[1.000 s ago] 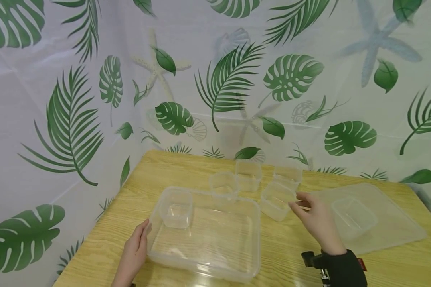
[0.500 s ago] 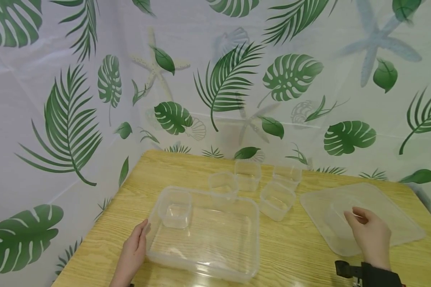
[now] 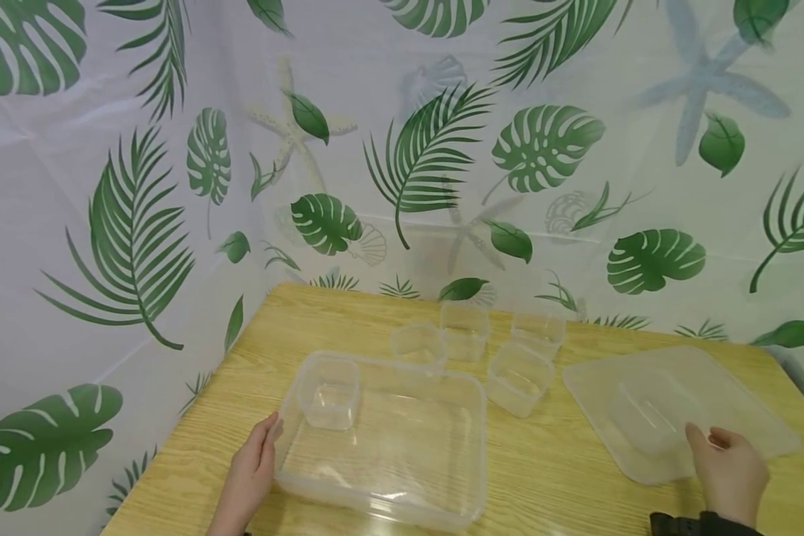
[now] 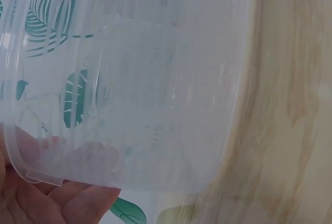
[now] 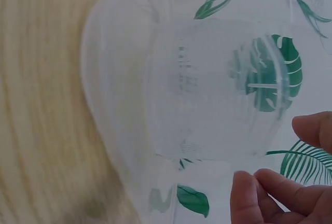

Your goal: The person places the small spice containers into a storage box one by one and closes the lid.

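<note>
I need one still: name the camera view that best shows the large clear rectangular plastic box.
Head view: the box lies wholly in frame, all four corners visible. The left wrist view shows only a cropped close-up, with the left hand at its edge. The right wrist view doesn't show it.

The right hand (image 5: 285, 198) enters at the lower right, its thumb (image 5: 314, 130) set apart from the bent fingers (image 5: 244, 198), with a gap between them. Just beside them is a small, clear, box-shaped plastic container (image 5: 212, 89), ribbed along one side and blurry in outline. It sits on a flat, translucent plastic sheet (image 5: 114, 79) with a rounded corner. Pale wood-grain surface (image 5: 41, 105) fills the left. White cloth (image 5: 220, 177) printed with green leaves shows behind, one broad leaf partly visible through the container.
</note>
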Tool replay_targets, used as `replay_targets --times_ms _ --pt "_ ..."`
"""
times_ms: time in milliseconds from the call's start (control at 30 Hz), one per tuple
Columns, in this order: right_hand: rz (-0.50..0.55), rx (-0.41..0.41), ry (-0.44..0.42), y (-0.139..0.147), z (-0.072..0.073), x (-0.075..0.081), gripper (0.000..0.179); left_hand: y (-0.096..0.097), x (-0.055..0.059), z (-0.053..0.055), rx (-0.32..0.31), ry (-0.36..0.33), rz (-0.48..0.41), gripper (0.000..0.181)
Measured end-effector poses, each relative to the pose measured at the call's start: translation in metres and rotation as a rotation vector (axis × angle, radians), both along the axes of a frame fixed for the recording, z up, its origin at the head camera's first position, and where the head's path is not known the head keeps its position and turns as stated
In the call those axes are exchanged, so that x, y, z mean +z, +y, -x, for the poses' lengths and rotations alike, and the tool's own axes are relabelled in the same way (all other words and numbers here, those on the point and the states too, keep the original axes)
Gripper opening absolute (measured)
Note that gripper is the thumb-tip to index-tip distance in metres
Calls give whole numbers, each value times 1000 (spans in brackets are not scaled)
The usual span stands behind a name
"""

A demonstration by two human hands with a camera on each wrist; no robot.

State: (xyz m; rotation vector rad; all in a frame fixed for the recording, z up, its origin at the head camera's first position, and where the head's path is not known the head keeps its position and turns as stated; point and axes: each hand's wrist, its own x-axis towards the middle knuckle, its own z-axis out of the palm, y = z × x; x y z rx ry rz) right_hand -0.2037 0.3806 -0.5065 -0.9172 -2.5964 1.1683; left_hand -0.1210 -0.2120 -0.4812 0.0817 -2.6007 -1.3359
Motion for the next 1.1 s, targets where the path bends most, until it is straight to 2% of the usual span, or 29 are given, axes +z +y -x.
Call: replay_targets --times_ms 100,167,367,600,1100 --pt "34 39 -20 -25 -14 27 71 -1 -1 1 5 0 3 35" --pt "76 57 -14 -33 -18 36 71 -1 -1 1 5 -2 3 35" --pt "210 42 12 -35 -13 27 78 -1 -2 0 -10 -13 -21 36" --pt "339 4 45 -40 -14 31 69 -1 -1 -1 -15 -12 -24 36" --pt "328 20 51 -44 -27 36 48 -1 1 -1 -1 -16 -6 35"
